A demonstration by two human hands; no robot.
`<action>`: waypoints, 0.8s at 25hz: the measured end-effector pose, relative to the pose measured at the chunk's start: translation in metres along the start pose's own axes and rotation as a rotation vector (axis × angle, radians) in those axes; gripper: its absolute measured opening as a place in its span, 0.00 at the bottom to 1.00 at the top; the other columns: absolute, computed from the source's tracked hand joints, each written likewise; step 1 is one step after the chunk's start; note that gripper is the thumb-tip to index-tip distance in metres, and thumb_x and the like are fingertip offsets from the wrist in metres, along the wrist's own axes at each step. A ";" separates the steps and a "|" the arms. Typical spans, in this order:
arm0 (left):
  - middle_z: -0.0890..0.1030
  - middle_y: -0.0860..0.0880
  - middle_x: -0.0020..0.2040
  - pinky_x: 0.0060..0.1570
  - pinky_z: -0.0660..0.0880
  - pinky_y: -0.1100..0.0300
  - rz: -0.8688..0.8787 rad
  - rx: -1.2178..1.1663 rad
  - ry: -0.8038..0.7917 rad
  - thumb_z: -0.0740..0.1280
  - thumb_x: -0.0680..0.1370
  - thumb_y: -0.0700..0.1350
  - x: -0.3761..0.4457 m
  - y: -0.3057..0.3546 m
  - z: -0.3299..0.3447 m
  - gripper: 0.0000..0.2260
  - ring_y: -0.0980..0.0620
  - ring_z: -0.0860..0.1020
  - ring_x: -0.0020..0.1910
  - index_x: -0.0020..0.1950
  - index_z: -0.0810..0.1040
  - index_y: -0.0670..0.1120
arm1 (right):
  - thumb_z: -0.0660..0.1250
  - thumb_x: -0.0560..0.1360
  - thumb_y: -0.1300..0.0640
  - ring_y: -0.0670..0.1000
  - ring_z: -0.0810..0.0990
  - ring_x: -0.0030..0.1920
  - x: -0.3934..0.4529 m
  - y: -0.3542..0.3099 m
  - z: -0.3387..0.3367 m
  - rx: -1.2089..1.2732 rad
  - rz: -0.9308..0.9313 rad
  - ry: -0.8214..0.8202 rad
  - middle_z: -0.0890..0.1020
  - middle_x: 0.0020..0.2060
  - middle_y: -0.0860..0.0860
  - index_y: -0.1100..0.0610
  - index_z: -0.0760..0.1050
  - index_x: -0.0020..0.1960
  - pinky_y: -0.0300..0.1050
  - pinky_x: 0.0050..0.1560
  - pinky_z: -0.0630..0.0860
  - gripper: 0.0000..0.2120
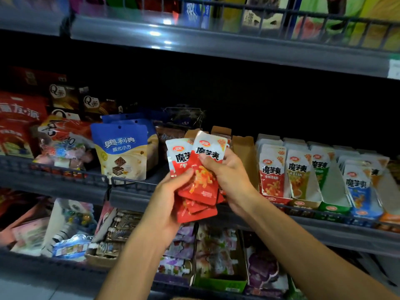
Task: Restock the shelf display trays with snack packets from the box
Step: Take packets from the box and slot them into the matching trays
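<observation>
A fanned stack of red-and-white snack packets (198, 198) is held at the middle of the view, in front of the middle shelf. My left hand (166, 198) grips the stack from the lower left, thumb on the front. My right hand (225, 174) pinches the top packet (208, 148) of the stack from the right. Just behind the hands stands a brown cardboard display tray (243, 148), its inside hidden. To the right, cardboard display trays hold upright packets: red (271, 176), yellow-green (298, 172), green (333, 204) and blue (357, 187). No box is in view.
Blue-and-cream wafer pouches (123, 152) and candy bags (62, 144) stand on the left of the middle shelf, behind its dark rail (65, 174). The shelf above (216, 44) overhangs. The lower shelf carries boxes of small snacks (216, 256).
</observation>
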State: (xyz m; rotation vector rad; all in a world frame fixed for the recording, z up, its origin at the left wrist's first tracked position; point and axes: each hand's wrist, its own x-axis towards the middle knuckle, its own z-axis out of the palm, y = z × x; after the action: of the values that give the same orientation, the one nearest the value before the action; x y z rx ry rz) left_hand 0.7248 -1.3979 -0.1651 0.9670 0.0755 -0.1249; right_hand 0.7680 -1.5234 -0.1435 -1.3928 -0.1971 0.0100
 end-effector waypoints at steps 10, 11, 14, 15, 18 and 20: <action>0.87 0.44 0.46 0.31 0.82 0.46 -0.050 -0.118 0.106 0.66 0.80 0.43 0.010 -0.006 0.008 0.10 0.44 0.86 0.41 0.61 0.78 0.47 | 0.69 0.76 0.58 0.49 0.84 0.42 0.034 -0.041 -0.091 -0.137 -0.048 0.430 0.85 0.42 0.51 0.58 0.73 0.61 0.48 0.41 0.77 0.15; 0.87 0.44 0.45 0.32 0.82 0.46 -0.044 -0.163 0.121 0.65 0.80 0.42 0.012 -0.006 0.009 0.09 0.44 0.86 0.40 0.60 0.77 0.46 | 0.70 0.76 0.59 0.50 0.84 0.43 0.036 -0.046 -0.098 -0.211 -0.112 0.458 0.85 0.45 0.51 0.59 0.73 0.62 0.48 0.43 0.79 0.16; 0.87 0.44 0.40 0.34 0.83 0.45 -0.063 -0.225 0.150 0.64 0.81 0.42 0.016 -0.009 0.010 0.06 0.45 0.86 0.37 0.57 0.76 0.45 | 0.66 0.77 0.66 0.54 0.82 0.53 0.056 -0.066 -0.114 -0.337 -0.233 0.459 0.81 0.53 0.55 0.60 0.72 0.66 0.37 0.45 0.80 0.18; 0.87 0.44 0.41 0.34 0.83 0.45 -0.076 -0.222 0.153 0.64 0.81 0.42 0.016 -0.010 0.010 0.06 0.45 0.86 0.38 0.57 0.76 0.45 | 0.63 0.79 0.66 0.56 0.78 0.61 0.065 -0.075 -0.118 -0.316 -0.256 0.452 0.79 0.54 0.55 0.60 0.70 0.69 0.37 0.54 0.78 0.19; 0.87 0.44 0.45 0.33 0.83 0.46 -0.116 -0.198 0.152 0.66 0.80 0.42 0.019 -0.011 0.014 0.08 0.43 0.86 0.41 0.58 0.77 0.46 | 0.65 0.78 0.64 0.55 0.71 0.67 0.103 -0.088 -0.130 -0.645 -0.361 0.468 0.75 0.63 0.54 0.60 0.68 0.70 0.47 0.67 0.72 0.21; 0.87 0.44 0.46 0.34 0.82 0.48 -0.116 -0.174 0.135 0.66 0.80 0.43 0.022 -0.011 0.015 0.08 0.44 0.86 0.41 0.58 0.78 0.47 | 0.68 0.76 0.63 0.53 0.73 0.64 0.119 -0.089 -0.131 -0.925 -0.360 0.406 0.75 0.63 0.53 0.59 0.71 0.67 0.40 0.61 0.73 0.20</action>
State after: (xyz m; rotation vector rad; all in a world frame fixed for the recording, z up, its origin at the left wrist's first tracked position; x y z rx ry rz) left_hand 0.7456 -1.4178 -0.1678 0.7964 0.2623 -0.1571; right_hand 0.8937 -1.6529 -0.0618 -2.2141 -0.1077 -0.7383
